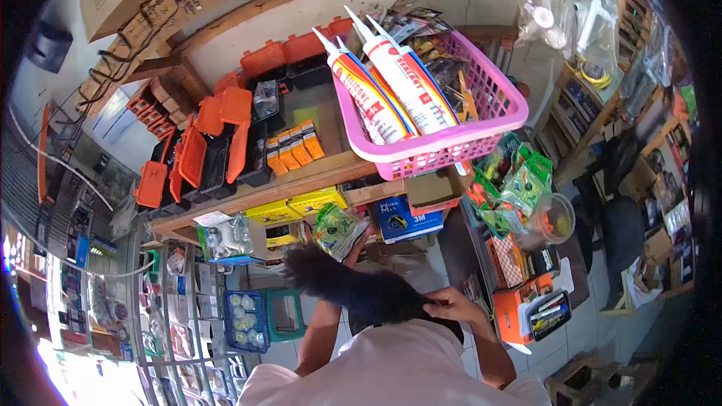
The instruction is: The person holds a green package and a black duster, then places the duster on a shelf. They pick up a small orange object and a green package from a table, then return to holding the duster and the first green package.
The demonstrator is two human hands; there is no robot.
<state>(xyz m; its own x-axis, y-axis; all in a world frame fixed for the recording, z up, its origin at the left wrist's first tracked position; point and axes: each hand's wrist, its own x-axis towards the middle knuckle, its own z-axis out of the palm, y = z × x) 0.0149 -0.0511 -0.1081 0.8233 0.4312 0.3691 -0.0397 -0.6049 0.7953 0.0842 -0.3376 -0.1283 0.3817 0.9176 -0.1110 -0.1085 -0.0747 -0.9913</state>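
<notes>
My right hand [451, 306] is closed around the end of a dark, fluffy feather duster [350, 286], held close to my body. The duster stretches leftward across my left forearm. My left hand [359, 246] shows only in part beyond it, with its fingers against a green and clear plastic packet [336, 231] in front of the shelf. What is inside the packet is not clear. Just behind it are yellow boxes [301, 207] and a blue 3M box [406, 218].
Above, a pink basket [432, 152] with sealant tubes [410, 79] stands on the wooden shelf [263, 189]. Orange-lidded black bins [214, 154] and small orange boxes [295, 146] sit to its left. At right are green packets [519, 180], a clear tub [553, 218] and a pen tray [549, 316].
</notes>
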